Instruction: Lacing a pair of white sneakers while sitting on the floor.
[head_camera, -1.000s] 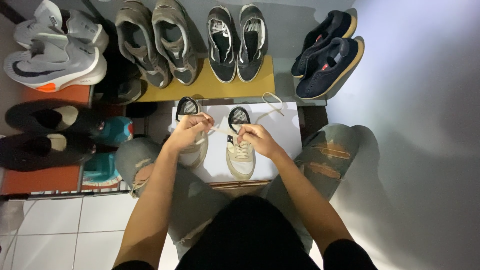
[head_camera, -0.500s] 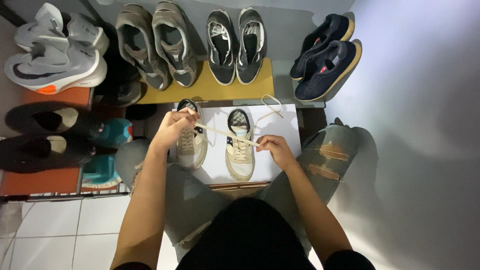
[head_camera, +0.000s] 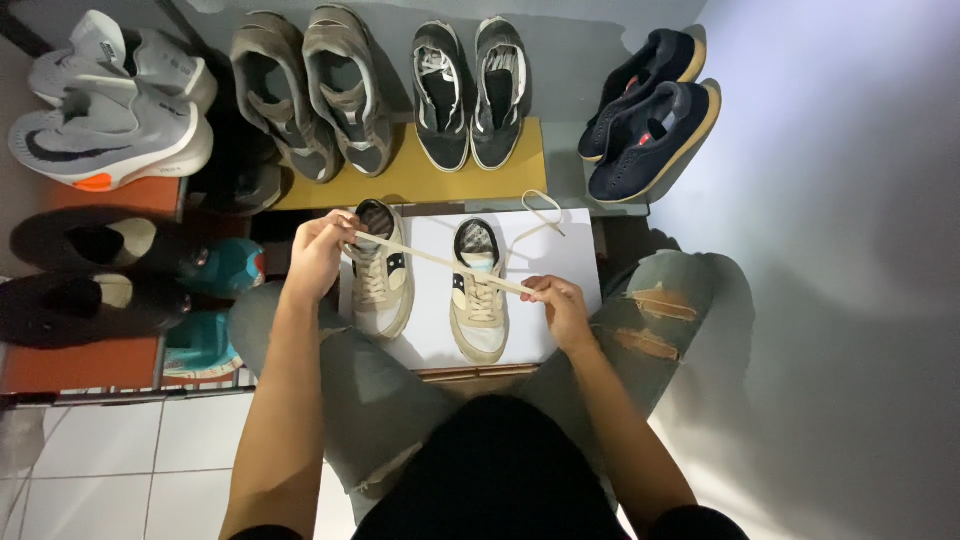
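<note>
While both hands are up over the white sheet (head_camera: 570, 255), a cream shoelace (head_camera: 440, 262) runs taut between them, slanting from about 10 o'clock down to 4 o'clock. Left hand (head_camera: 318, 255) has its grip pinched shut on the upper end of the lace, right over the heel opening of the left sneaker (head_camera: 380, 275). Right hand (head_camera: 562, 308) is pinching the lower end just off the side of the right sneaker (head_camera: 478, 295), grip closed tight on it too. Another loose bit of lace loops up past the sheet's top edge toward 1 o'clock. Both cream and black sneakers sit side by side on the sheet, toes pointing at 6 o'clock, between the knees in ripped grey jeans (head_camera: 655, 310). Up at 12 o'clock a black pair (head_camera: 470, 90) sits on a yellow board (head_camera: 415, 180), grey pair (head_camera: 315, 85) at 11, navy pair (head_camera: 650, 110) at 2, white runners (head_camera: 110, 110) at 10.
</note>
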